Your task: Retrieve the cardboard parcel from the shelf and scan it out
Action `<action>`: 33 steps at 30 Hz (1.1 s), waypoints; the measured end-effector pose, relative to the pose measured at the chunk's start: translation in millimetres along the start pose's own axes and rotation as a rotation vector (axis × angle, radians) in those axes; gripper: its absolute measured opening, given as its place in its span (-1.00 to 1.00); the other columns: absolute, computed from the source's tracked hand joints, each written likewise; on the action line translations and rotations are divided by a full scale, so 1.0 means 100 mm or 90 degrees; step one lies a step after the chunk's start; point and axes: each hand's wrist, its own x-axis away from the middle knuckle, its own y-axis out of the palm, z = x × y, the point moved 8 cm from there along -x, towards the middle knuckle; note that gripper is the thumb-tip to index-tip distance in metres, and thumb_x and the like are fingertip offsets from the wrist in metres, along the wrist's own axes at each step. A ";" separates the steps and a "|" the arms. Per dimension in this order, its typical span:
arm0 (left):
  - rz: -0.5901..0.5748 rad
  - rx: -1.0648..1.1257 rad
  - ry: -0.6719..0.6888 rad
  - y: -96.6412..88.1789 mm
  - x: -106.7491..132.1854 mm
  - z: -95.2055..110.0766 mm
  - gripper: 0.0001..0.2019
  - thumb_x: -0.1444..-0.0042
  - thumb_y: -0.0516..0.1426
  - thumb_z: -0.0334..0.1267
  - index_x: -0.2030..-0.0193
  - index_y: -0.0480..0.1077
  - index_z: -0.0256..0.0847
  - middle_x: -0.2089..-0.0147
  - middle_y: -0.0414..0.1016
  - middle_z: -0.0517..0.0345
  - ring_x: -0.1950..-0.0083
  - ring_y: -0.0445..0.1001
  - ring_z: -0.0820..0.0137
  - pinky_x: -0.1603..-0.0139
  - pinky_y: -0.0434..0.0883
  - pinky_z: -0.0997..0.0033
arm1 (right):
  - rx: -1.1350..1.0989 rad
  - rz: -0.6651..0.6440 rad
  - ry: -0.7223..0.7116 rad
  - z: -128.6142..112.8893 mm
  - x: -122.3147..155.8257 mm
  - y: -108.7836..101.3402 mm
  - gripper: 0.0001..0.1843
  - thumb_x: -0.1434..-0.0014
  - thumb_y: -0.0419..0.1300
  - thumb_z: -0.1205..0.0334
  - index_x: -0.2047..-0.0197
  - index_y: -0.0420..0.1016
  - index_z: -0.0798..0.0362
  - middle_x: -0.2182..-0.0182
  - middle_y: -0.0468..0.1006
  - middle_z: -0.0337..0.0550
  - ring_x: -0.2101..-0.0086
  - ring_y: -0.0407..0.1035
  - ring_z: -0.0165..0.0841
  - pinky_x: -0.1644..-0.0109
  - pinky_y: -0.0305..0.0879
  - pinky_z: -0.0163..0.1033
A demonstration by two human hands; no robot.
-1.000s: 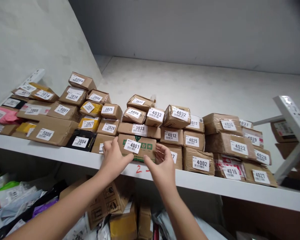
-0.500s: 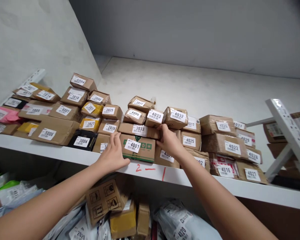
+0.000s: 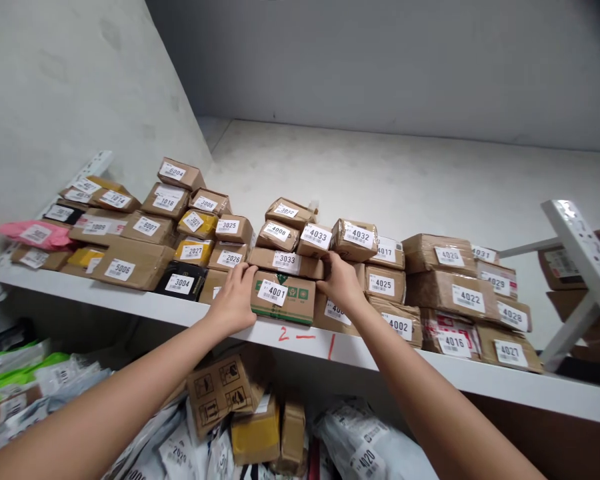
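Note:
A brown box with green print and a label 4001 (image 3: 285, 297) lies at the front edge of the white shelf (image 3: 130, 305). My left hand (image 3: 234, 300) grips its left end, fingers curled over the top corner. My right hand (image 3: 341, 281) presses against the right end of the flat box labelled 3033 (image 3: 286, 262), which lies on top of the 4001 box; its fingertips are hidden among the parcels. Boxes 4008 (image 3: 276, 235), 4033 (image 3: 314, 239) and 4032 (image 3: 355, 239) are stacked above.
Several labelled cardboard parcels fill the shelf to both sides, such as 5006 (image 3: 130, 265), 3004 (image 3: 182, 281), 4002 (image 3: 396, 322) and 4022 (image 3: 454, 289). A pink bag (image 3: 35, 233) lies far left. Below the shelf lie more boxes and plastic mailers (image 3: 240, 413). A white rack upright (image 3: 583, 257) leans at right.
My right hand rose from beside the 4001 box to the stack's right side at box 3033. My left hand stayed on the 4001 box. The view shifted slightly left.

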 end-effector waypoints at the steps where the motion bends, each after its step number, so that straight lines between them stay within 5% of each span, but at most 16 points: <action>1: -0.001 -0.001 0.002 0.00 0.00 0.01 -0.22 0.30 0.12 -0.45 -0.19 0.04 -0.32 -0.20 0.03 -0.16 -0.27 0.05 0.05 -0.25 0.21 0.14 | 0.005 -0.008 -0.010 -0.01 0.00 0.01 -0.52 0.15 0.21 0.47 0.11 0.26 0.08 0.17 0.52 0.08 0.15 0.41 -0.08 0.16 0.31 -0.10; 7: -0.020 0.003 -0.005 0.04 0.01 0.05 -0.16 0.30 0.09 -0.53 -0.23 -0.06 -0.42 -0.28 -0.07 -0.25 -0.30 0.05 0.08 -0.27 0.16 0.24 | -0.004 -0.029 -0.052 -0.02 -0.04 -0.02 -0.60 0.15 0.20 0.46 0.17 0.28 0.08 0.28 0.55 0.00 0.25 0.43 -0.13 0.24 0.30 -0.17; 13: -0.035 -0.027 0.013 0.06 -0.06 0.15 -0.12 0.42 0.16 -0.56 -0.19 0.07 -0.31 -0.20 0.06 -0.27 -0.28 0.00 -0.09 -0.30 -0.04 -0.07 | -0.017 -0.027 -0.054 -0.01 -0.08 -0.05 -0.56 0.16 0.29 0.42 0.16 0.32 0.06 0.23 0.55 -0.03 0.20 0.43 -0.15 0.16 0.31 -0.15; 21: -0.029 0.043 0.081 0.02 -0.08 0.25 -0.24 0.38 0.08 -0.59 -0.12 0.08 -0.31 -0.16 0.10 -0.12 -0.25 0.00 0.14 -0.26 0.16 0.20 | -0.048 -0.009 -0.045 -0.01 -0.10 -0.14 -0.58 0.20 0.30 0.45 0.19 0.37 0.13 0.27 0.56 -0.09 0.28 0.43 -0.26 0.21 0.35 -0.16; 27: -0.031 0.066 0.131 -0.39 0.05 0.37 -0.21 0.41 0.06 -0.55 -0.12 0.06 -0.21 -0.12 0.08 0.00 -0.19 0.02 0.17 -0.25 0.18 0.16 | -0.071 0.007 -0.052 0.01 -0.12 -0.16 -0.59 0.26 0.33 0.36 0.26 0.39 0.05 0.28 0.58 -0.10 0.29 0.43 -0.23 0.25 0.31 -0.22; 33: 0.033 0.030 0.186 -1.13 0.30 0.54 -0.23 0.41 0.08 -0.46 -0.11 0.07 -0.19 -0.09 0.09 0.02 -0.13 0.12 0.18 -0.20 0.23 0.11 | -0.078 0.022 -0.033 0.03 -0.11 -0.13 -0.70 0.23 0.29 0.34 0.34 0.37 0.03 0.38 0.56 -0.13 0.35 0.42 -0.21 0.33 0.26 -0.23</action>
